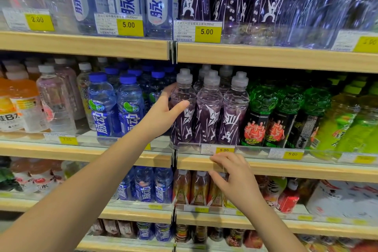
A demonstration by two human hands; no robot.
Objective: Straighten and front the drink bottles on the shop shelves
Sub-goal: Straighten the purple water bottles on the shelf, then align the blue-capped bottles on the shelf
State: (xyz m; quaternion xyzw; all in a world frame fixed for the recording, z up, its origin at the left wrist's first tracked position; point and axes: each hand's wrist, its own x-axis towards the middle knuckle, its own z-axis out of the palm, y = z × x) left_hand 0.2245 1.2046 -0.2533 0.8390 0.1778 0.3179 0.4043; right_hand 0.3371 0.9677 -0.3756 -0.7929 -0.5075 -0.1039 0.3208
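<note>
Purple drink bottles with grey caps stand in a front row on the middle shelf. My left hand (163,111) grips the leftmost purple bottle (183,108) around its waist, thumb across the front and fingers behind. Two more purple bottles (210,112) stand upright to its right, labels facing out. My right hand (235,178) hovers in front of the wooden shelf edge (286,168) below them, fingers loosely curled, holding nothing. Its fingertips are near the clear price rail (204,149).
Blue bottles (128,106) stand left of the purple ones and green bottles (263,112) to the right. Clear and orange drinks fill the far left. More bottles crowd the shelves above and below. Yellow price tags (206,31) line the shelf fronts.
</note>
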